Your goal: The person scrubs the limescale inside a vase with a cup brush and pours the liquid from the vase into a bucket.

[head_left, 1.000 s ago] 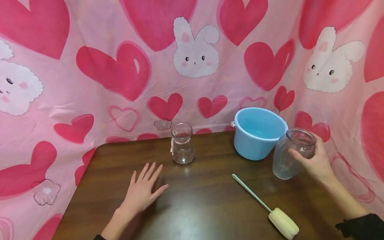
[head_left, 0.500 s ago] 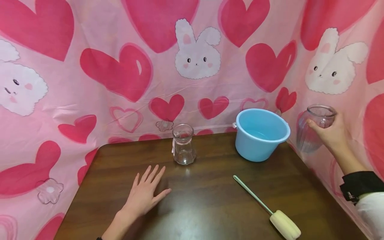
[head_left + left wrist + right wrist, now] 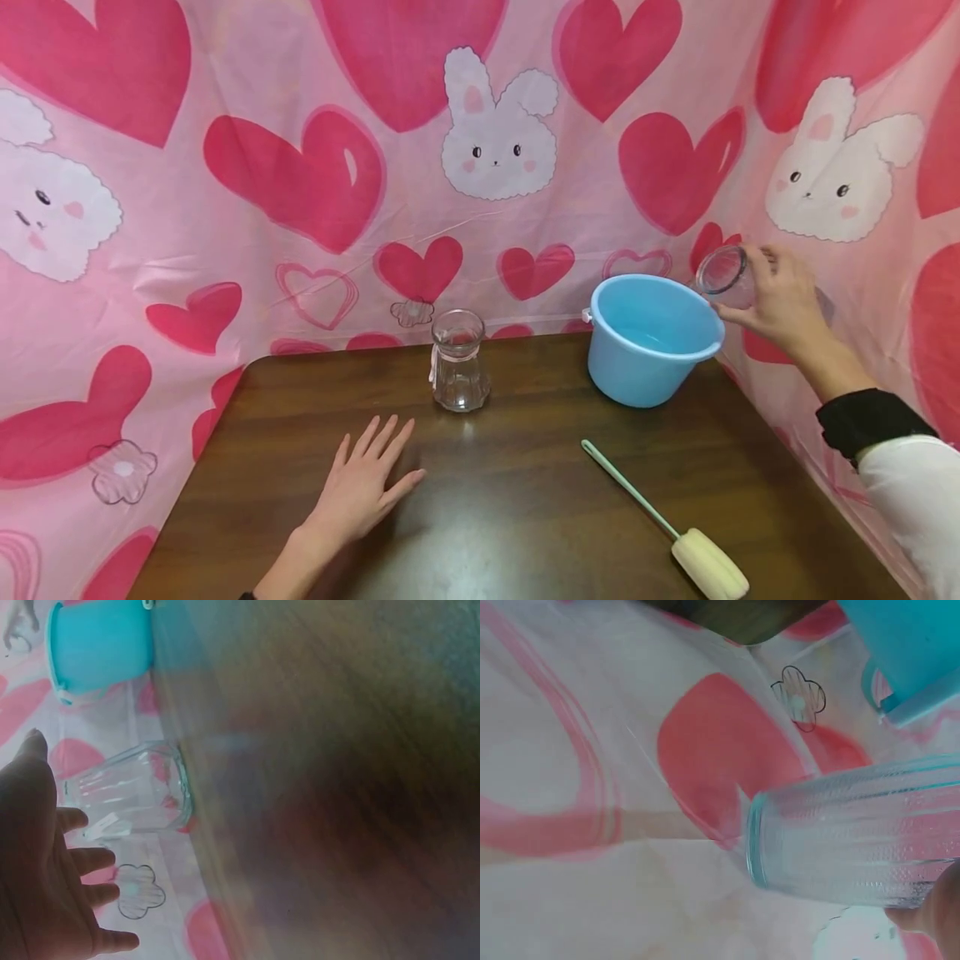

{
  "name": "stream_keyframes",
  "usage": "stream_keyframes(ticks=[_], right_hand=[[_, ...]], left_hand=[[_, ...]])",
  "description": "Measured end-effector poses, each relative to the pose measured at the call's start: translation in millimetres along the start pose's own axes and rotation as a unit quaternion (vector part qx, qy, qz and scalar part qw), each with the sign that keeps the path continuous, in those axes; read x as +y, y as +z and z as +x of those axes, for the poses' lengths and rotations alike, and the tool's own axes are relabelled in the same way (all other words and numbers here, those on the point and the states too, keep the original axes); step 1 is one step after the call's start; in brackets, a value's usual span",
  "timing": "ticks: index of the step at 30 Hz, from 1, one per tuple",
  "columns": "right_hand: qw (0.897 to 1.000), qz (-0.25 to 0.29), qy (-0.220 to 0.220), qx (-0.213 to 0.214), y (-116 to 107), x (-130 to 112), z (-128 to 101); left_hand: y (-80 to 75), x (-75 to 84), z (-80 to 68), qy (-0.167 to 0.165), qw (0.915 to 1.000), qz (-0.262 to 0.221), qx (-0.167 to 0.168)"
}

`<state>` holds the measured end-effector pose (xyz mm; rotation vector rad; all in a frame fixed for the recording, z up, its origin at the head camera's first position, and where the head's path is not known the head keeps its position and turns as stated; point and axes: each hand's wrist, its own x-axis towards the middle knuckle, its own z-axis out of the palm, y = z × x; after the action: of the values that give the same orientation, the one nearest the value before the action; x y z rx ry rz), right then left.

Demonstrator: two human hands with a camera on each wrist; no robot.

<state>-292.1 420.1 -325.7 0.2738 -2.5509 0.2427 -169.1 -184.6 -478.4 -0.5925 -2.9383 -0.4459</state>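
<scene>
Lower left of the head view: left hand (image 3: 360,487) lying palm down on the dark wooden surface (image 3: 525,533), fingers (image 3: 378,437) straight, spread and holding nothing, forearm running off the bottom edge. Just above it, at centre frame: one small clear glass vase (image 3: 458,360), upright near the surface's back edge, a short gap away from the fingertips; in the left wrist view the same vase (image 3: 131,791) just past the outstretched hand (image 3: 45,877). Right of centre: one light blue bucket (image 3: 651,342) upright at the back right corner, open top toward the camera. Below it, lower right: one bottle brush (image 3: 663,521) lying flat and diagonal, thin green handle pointing up-left, pale sponge head near the bottom edge, well apart from both hands. Far right, mid-height: right hand (image 3: 776,300) raised off the surface, fingers curled round one ribbed clear glass jar (image 3: 726,273), tipped on its side with the mouth turned left over the bucket's right rim; black cuff and white sleeve trailing to the lower right corner. In the right wrist view, the jar (image 3: 855,840) lying across the frame, bucket (image 3: 911,652) at upper right. Behind everything: pink cloth (image 3: 300,167) printed with hearts and rabbits.
</scene>
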Motion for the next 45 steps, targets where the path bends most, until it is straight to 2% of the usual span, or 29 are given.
stream_keyframes(ticks=[3,6,9,14,18,23,26,29,31,34,36,39,41,43,45], right_hand=[[0.996,-0.048,-0.077,-0.008,10,-9,10],[0.987,-0.088,-0.127,-0.039,25,-22,21],[0.976,-0.120,-0.171,-0.063,35,-30,27],[0.953,-0.173,-0.239,-0.062,37,-28,28],[0.943,-0.184,-0.261,-0.089,31,-24,27],[0.937,-0.186,-0.272,-0.120,24,-22,23],[0.937,-0.183,-0.273,-0.116,23,-22,21],[0.940,-0.179,-0.277,-0.088,23,-21,20],[0.950,-0.161,-0.258,-0.069,21,-22,17],[0.972,-0.121,-0.202,-0.023,15,-25,8],[0.986,-0.077,-0.148,0.005,9,-29,0],[0.998,-0.001,-0.051,0.034,-2,-34,-14],[0.997,0.063,0.024,0.036,-11,-37,-25],[0.989,0.111,0.099,0.023,-22,-41,-37],[0.979,0.141,0.149,0.010,-31,-44,-50]], left_hand=[[-1.6,-2.3,-3.6,-0.001,1.0000,0.009,0.004],[-4.1,-6.6,-11.3,-0.013,0.9998,0.013,0.009],[-5.4,-10.1,-18.2,-0.024,0.9996,0.012,0.011],[-5.0,-10.0,-20.2,-0.020,0.9997,0.012,0.011],[-4.9,-6.6,-16.9,-0.016,0.9998,0.005,0.010],[-4.6,-2.7,-14.1,-0.013,0.9998,0.000,0.012],[-3.1,-1.0,-14.8,-0.010,0.9998,0.006,0.016],[-1.3,0.8,-15.7,-0.005,0.9997,0.008,0.022],[-0.6,1.6,-15.5,-0.001,0.9997,0.006,0.025],[-0.9,2.1,-14.0,0.002,0.9996,0.003,0.027],[-1.5,2.2,-12.6,0.004,0.9997,-0.001,0.026],[-2.1,3.0,-10.1,0.009,0.9997,-0.002,0.024],[-1.9,3.9,-8.6,0.013,0.9997,0.002,0.022],[-1.6,4.9,-7.0,0.017,0.9996,0.004,0.022],[-1.1,6.0,-5.8,0.019,0.9996,0.005,0.020]])
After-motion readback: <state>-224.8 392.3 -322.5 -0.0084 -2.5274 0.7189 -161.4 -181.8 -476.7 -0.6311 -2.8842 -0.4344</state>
